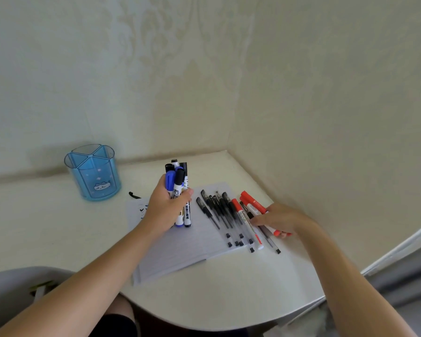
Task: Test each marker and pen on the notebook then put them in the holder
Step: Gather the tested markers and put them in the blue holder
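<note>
A corner of cream patterned wallpaper (pixel 204 69) backs a white round-edged table (pixel 58 227), seen from the head camera, the only view. The translucent blue plastic pen holder (pixel 95 183) stands at the far left of the table, and nothing shows inside its compartments. The open lined notebook (pixel 180 249) lies in the middle with a few small tick marks (pixel 142 211) on its left page, so some testing looks done.

The left hand (pixel 165 207) has its grip clamped round an upright bundle of blue- and black-capped markers (pixel 179 181) above the notebook. A row of slim black gel pens (pixel 216 210) lies on the right page. The right hand (pixel 282 218) lies over the red-capped markers (pixel 252 206) beside them; I cannot tell whether its grip has closed. Judging by this, nothing is stowed yet and most of the task remains.
</note>
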